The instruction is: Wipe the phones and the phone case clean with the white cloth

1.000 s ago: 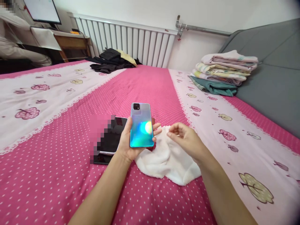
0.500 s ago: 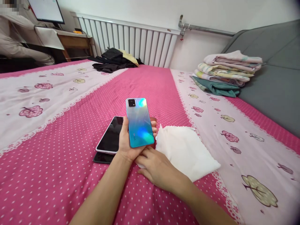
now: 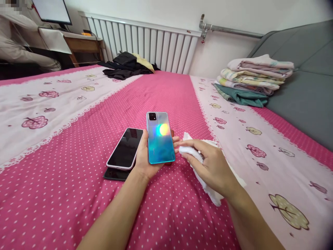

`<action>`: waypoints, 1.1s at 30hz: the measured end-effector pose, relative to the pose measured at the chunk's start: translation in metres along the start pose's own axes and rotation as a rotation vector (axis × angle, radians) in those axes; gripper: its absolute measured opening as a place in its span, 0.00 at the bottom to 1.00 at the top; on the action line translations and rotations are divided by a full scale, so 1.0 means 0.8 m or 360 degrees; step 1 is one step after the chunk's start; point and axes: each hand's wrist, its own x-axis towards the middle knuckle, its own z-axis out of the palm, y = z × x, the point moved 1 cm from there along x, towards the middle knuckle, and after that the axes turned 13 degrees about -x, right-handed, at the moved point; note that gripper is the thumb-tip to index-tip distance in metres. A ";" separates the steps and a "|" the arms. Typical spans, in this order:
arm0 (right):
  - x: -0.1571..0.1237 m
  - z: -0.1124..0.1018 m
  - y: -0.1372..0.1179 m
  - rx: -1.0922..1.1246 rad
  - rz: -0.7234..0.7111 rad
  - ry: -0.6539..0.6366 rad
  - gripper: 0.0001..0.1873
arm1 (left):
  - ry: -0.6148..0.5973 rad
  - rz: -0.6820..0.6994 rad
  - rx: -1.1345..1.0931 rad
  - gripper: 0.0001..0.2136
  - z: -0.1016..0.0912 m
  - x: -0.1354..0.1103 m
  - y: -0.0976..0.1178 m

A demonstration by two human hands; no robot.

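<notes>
My left hand (image 3: 144,158) holds an iridescent blue phone (image 3: 159,138) upright, its back and camera toward me, above the pink dotted bedspread (image 3: 161,93). My right hand (image 3: 212,166) is closed on a bunched white cloth (image 3: 191,152) just right of the phone; the cloth's tip nearly touches my left fingertips. The rest of the cloth trails down under my right wrist. Left of my left hand a second phone (image 3: 126,148) with a dark screen lies face up, stacked on a black phone (image 3: 114,174).
A stack of folded blankets (image 3: 253,79) sits at the far right against a grey headboard (image 3: 301,80). Dark clothes (image 3: 125,66) lie at the bed's far edge before a white radiator (image 3: 148,45). Another person's sleeve (image 3: 23,52) and a desk with a monitor (image 3: 52,12) are at far left.
My right hand has picked the white cloth up off the bed, bunched it and brought it beside the blue phone. The phone has tilted slightly in my left hand.
</notes>
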 end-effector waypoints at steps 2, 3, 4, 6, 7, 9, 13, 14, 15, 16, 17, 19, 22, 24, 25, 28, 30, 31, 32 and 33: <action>-0.001 0.007 -0.002 0.0063 0.0054 0.0035 0.08 | -0.0016 -0.0015 0.0015 0.34 0.001 0.000 -0.003; -0.001 0.010 -0.003 0.0072 0.0050 0.0026 0.06 | -0.0021 -0.0029 0.0023 0.34 0.001 0.000 -0.004; -0.001 0.013 -0.004 0.0063 0.0021 0.0013 0.05 | -0.0028 -0.0049 0.0031 0.35 0.000 0.001 -0.005; -0.002 0.018 -0.005 0.0021 -0.0072 0.0008 0.05 | -0.0048 -0.0081 0.0042 0.36 -0.001 0.002 -0.006; -0.002 0.021 -0.006 0.0003 -0.0120 0.0016 0.05 | -0.0059 -0.0085 0.0044 0.36 -0.001 0.002 -0.007; -0.003 0.026 -0.006 -0.0013 -0.0198 0.0032 0.05 | -0.0073 -0.0065 0.0045 0.35 -0.001 0.002 -0.008; -0.003 0.034 -0.004 -0.0010 -0.0229 0.0077 0.07 | -0.0093 0.0004 0.0035 0.33 0.000 0.002 -0.010; -0.003 0.035 -0.003 -0.0005 -0.0215 0.0094 0.07 | -0.0100 0.0013 0.0028 0.33 -0.001 0.002 -0.011; -0.003 0.036 -0.001 -0.0005 -0.0193 0.0112 0.07 | -0.0104 0.0012 0.0021 0.32 -0.002 0.002 -0.012; -0.002 0.036 0.000 -0.0015 -0.0162 0.0134 0.07 | -0.0105 0.0004 0.0014 0.31 -0.003 0.002 -0.013; -0.001 0.037 0.003 -0.0037 -0.0123 0.0164 0.07 | -0.0101 -0.0008 0.0008 0.30 -0.003 0.002 -0.015; 0.000 0.036 0.007 -0.0108 -0.0033 0.0230 0.07 | -0.0065 -0.0026 0.0007 0.29 -0.005 0.003 -0.018; 0.001 0.034 0.011 -0.0188 0.0068 0.0279 0.07 | 0.0012 -0.0052 0.0017 0.27 -0.006 0.003 -0.021; 0.001 0.032 0.009 -0.0179 0.0062 0.0223 0.07 | 0.0026 -0.0079 0.0002 0.26 -0.006 0.004 -0.021; 0.001 0.031 0.008 -0.0159 0.0036 0.0162 0.06 | 0.0014 -0.0100 -0.0016 0.27 -0.006 0.004 -0.021; -0.002 0.030 0.000 -0.0117 -0.0040 -0.0090 0.05 | -0.0067 -0.0147 -0.0084 0.31 -0.006 0.005 -0.020; -0.004 0.029 -0.003 -0.0124 -0.0049 -0.0173 0.06 | -0.0113 -0.0152 -0.0129 0.34 -0.006 0.006 -0.020; -0.004 0.029 -0.004 -0.0141 -0.0041 -0.0154 0.06 | -0.0127 -0.0151 -0.0149 0.34 -0.006 0.006 -0.019; -0.004 0.029 -0.003 -0.0164 -0.0031 -0.0105 0.07 | -0.0138 -0.0149 -0.0170 0.34 -0.006 0.005 -0.019; -0.004 0.029 -0.002 -0.0189 -0.0016 -0.0034 0.07 | -0.0148 -0.0158 -0.0192 0.33 -0.006 0.005 -0.019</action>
